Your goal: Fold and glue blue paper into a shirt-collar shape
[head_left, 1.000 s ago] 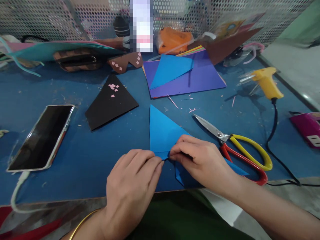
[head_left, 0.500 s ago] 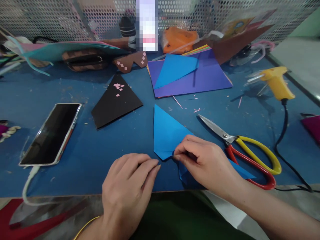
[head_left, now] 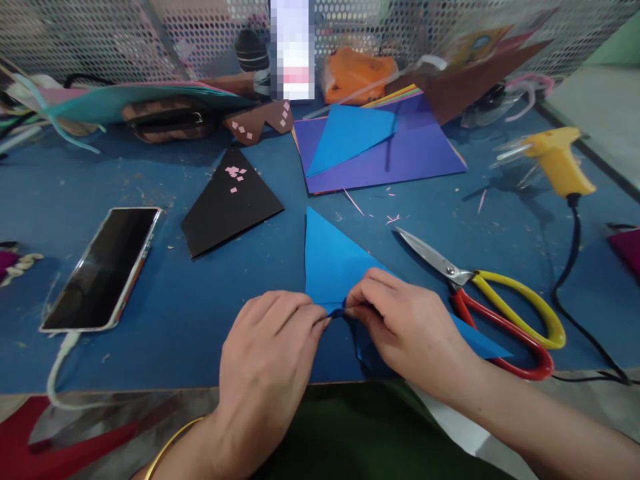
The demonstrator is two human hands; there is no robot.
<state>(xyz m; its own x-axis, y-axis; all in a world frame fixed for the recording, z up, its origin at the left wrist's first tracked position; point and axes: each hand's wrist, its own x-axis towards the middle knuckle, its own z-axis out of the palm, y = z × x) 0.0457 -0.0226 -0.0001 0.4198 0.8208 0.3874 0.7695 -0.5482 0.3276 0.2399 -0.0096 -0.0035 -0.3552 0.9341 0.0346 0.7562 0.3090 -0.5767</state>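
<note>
Left hand (head_left: 273, 350) and right hand (head_left: 413, 323): fingers closed in tight pinches, just beside each other on the near edge of the blue paper (head_left: 330, 260). Paper's on the bench (head_left: 240, 273), near the front. Looks like a fold in work; next move probably calls for keeping that edge even while pressing the crease. Relative to the blue paper: scissors (head_left: 451, 271) right, phone (head_left: 103, 267) left, black card (head_left: 230, 217) far-left, purple sheet (head_left: 415, 157) beyond, glue gun (head_left: 560, 160) far-right.

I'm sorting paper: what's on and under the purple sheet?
On the purple sheet lies a blue paper piece. Beneath, coloured sheet edges show; the rest is covered.
</note>
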